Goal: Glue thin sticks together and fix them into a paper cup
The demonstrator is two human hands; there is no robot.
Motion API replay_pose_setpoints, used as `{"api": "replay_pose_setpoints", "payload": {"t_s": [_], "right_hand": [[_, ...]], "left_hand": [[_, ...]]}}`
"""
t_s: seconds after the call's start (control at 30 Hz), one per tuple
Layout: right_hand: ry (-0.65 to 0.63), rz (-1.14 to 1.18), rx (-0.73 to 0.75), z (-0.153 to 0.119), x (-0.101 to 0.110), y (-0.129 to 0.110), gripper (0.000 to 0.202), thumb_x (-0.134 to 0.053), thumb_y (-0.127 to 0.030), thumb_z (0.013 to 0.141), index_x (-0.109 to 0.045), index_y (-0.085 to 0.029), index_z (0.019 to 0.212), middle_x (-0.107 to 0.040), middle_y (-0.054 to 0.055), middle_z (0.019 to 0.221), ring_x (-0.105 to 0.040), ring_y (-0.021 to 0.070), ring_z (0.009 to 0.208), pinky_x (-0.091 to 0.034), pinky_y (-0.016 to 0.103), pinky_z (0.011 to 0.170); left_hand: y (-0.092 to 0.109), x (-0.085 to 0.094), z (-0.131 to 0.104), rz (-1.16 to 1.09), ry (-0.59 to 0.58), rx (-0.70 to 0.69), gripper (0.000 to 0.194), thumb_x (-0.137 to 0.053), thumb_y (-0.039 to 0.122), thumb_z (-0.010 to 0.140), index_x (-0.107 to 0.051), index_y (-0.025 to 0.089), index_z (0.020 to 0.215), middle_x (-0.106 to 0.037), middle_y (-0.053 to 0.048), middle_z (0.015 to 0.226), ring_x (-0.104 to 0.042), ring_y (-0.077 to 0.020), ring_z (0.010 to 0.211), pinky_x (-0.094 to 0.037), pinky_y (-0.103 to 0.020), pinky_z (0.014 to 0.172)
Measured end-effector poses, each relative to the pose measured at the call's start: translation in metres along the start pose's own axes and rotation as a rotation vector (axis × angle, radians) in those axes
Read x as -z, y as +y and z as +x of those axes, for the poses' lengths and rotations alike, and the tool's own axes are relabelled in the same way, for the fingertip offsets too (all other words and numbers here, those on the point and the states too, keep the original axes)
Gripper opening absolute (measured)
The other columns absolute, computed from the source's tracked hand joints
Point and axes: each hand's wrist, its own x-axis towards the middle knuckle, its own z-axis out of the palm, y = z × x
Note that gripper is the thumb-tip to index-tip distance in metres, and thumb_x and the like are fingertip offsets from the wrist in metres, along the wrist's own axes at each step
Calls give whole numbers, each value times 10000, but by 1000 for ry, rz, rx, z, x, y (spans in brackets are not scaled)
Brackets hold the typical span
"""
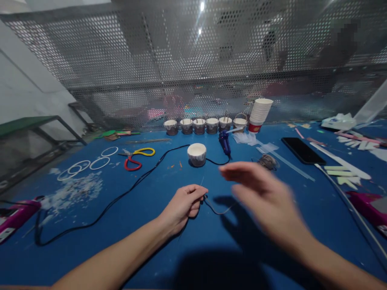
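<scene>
Our left hand (pixel 185 205) has its grip pinched on a thin cord (pixel 216 213), which curves over the blue bench (pixel 145 201) toward our blurred right hand (pixel 266 193). That right grip hovers spread apart, while a wrapped white-rimmed cup (pixel 197 156) stands just beyond our left hand.

Right hand (pixel 263 195) smeared by blur; can't make out fingertips. Left hand (pixel 185 204) hides pinched stretch of grey thread (pixel 217 213); thread's right end lost to me near blurred thumb. Magenta tool (pixel 19 217) cut by left edge, second magenta tool (pixel 370 206) by right. Behind mesh panel (pixel 181 56), dark shape (pixel 344 38) pixelated, unreadable to me.
</scene>
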Motion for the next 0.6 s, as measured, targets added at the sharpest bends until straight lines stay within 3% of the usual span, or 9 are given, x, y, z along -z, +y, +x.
{"api": "replay_pose_setpoints", "payload": {"t_s": [0.07, 0.17, 0.23, 0.37, 0.6], "right_hand": [[-92, 136, -121, 11, -19, 14, 380, -565, -69, 686, -530, -220, 1033, -577, 61, 1098, -549, 193, 1006, -449, 351, 868], [-229, 406, -342, 22, -41, 38, 330, -550, -111, 661, -487, -187, 976, -594, 46, 911, -601, 156, 763, -501, 283, 589], [-236, 445, -405, 24, -45, 50, 251, -571, -185, 685, -480, -182, 918, -564, -10, 719, -545, 111, 550, -395, 207, 402], [-172, 327, -365, 21, -37, 56, 142, -597, -280, 713, -521, -160, 717, -516, -49, 560, -329, 35, 380, -226, 180, 346], [-62, 319, -286, 25, -30, 56, 154, -625, -309, 707, -595, -159, 686, -505, -50, 557, -320, 39, 415, -198, 199, 385]], "left_hand": [[0, -1, -2, -7, 3, -9, 239, -696, 330, 664, -556, 139, 695, -297, 106, 443, -174, -8, 369, -83, -184, 367], [1, -1, -3, 4, 6, -15, 235, -674, 347, 690, -560, 142, 708, -279, 111, 410, -155, -14, 366, -89, -188, 367], [1, -1, -4, 16, 14, -17, 236, -668, 352, 696, -560, 144, 708, -284, 109, 402, -152, -16, 363, -92, -192, 366], [-1, -1, -3, 14, 26, -2, 242, -683, 347, 676, -549, 147, 691, -270, 112, 404, -154, -15, 363, -87, -190, 366], [3, 2, -3, -60, 32, -40, 151, -611, 207, 703, -583, 142, 836, -276, 112, 428, -156, -19, 372, -78, -186, 369]]}}
